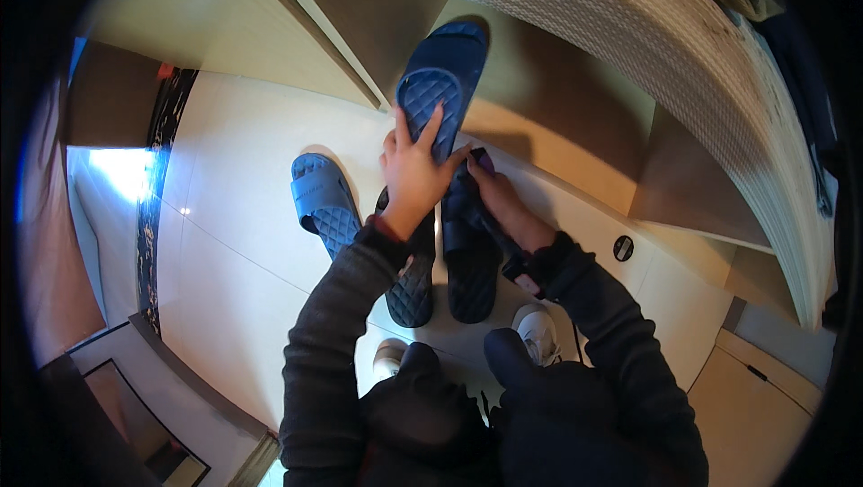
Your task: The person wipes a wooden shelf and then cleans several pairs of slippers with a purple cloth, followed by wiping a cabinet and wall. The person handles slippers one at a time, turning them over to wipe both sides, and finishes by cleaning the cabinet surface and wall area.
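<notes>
My left hand (pixel 418 170) is on a dark blue slide slipper (pixel 443 59), its fingers spread over the quilted insole near the heel. The slipper's toe points away from me, at the opening of a wooden compartment (pixel 573 83). Close by on the right, my right hand (pixel 499 194) is curled around a small dark object (pixel 480 158) with a purplish side; what it is cannot be made out. Below my hands, two black slippers (pixel 472 291) stand side by side on the floor, partly hidden by my arms. A lighter blue slipper (pixel 320 194) lies to their left.
A pale mattress-like edge (pixel 539 8) with woven fabric overhangs the compartment. My white shoes (pixel 537 332) stand on the tiled floor (pixel 229 231). A small round dark device (pixel 623 248) lies at right, and a wooden cabinet (pixel 748 413) stands beyond it. A cord (pixel 578 342) hangs below my right sleeve.
</notes>
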Demonstrator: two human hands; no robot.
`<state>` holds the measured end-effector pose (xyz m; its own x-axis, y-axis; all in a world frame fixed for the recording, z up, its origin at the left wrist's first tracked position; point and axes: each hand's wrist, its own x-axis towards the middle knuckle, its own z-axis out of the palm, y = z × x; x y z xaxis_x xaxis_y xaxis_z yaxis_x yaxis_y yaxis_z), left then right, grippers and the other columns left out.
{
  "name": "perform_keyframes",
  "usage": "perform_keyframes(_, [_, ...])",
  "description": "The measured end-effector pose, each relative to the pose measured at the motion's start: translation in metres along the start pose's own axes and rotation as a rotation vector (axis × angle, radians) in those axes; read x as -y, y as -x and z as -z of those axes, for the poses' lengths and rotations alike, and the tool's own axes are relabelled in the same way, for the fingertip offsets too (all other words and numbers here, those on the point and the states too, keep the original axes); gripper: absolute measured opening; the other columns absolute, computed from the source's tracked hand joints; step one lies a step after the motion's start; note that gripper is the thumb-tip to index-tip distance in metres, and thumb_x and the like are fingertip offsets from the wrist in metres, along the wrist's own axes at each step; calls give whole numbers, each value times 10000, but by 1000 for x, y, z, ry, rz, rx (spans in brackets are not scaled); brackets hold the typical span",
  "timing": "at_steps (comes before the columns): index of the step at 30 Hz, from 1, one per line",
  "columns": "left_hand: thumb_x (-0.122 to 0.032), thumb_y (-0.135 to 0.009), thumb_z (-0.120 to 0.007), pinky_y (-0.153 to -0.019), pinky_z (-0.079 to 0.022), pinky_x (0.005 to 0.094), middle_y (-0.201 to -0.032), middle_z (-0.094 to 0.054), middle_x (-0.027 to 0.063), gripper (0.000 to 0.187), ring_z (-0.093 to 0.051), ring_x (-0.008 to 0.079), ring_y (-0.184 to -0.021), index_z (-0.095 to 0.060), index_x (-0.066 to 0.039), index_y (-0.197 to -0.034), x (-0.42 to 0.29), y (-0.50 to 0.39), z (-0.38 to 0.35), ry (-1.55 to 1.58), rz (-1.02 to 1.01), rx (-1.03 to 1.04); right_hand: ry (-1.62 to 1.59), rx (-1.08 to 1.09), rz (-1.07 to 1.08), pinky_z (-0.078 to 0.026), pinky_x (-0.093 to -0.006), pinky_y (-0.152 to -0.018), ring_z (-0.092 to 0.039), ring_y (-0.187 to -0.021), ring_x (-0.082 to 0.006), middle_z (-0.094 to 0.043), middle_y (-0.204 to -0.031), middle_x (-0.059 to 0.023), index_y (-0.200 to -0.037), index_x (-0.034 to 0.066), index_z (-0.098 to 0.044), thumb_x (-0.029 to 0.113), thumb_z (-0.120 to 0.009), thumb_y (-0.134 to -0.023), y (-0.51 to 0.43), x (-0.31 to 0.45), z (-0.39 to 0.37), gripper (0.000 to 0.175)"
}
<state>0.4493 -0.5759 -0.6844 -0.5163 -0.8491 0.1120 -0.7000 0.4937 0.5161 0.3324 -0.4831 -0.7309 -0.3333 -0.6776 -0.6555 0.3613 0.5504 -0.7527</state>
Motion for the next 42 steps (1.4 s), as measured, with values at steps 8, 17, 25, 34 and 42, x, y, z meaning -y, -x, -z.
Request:
perform_keyframes(8, [-398, -812, -726, -996, -401, 446, -1212, -538, 270, 729, -492, 412, -1180, -441, 86, -1276, 13, -5, -25, 302, 177, -322, -441, 145, -59, -453, -290, -783, -587, -867, -196, -649, -1009, -58, -1162, -24, -594, 441, -524, -962, -11, -7, -16, 511])
perform_keyframes(17, [-339, -908, -677, -601, -396, 219, -649, -611, 13, 324, -544, 85, -644, -592, -43, -806, 40, -7, -42, 1052, 649, 79, 194, -354, 235, -483, -366, -763, -654, -879, -265, -682, -924, -190, -1016, -36, -650, 446, -643, -888, -32, 20, -13, 499])
perform_keyframes(25, [-366, -860, -729, -577, -535, 291, -746, -624, 123, 466, -646, 185, -609, -456, 6, -924, 41, -53, -54, 1152, 835, -192, 23, -381, 466, -406, -405, -973, -503, -1196, -361, -476, -1321, -268, -1296, -34, -478, 357, -530, -968, 16, 22, -23, 513])
perform_keyframes(34, [-388, -875, -709, -633, -404, 258, -764, -467, -10, 411, -444, 108, -678, -491, -40, -891, 133, 101, 2, 620, 921, -789, 474, -55, 753, -333, -344, -1087, -475, -1256, -290, -492, -1368, -213, -1419, -35, -387, 192, -380, -1040, 20, -13, -36, 442])
perform_keyframes(42, [-395, -887, -693, -582, -367, 235, -742, -521, -33, 328, -435, 74, -632, -613, -80, -843, 184, 77, 9, 1382, 1058, -624, 105, 195, 550, -371, -315, -1056, -496, -1226, -198, -512, -1338, -116, -1421, 19, -393, 218, -355, -1048, 49, -8, -63, 424])
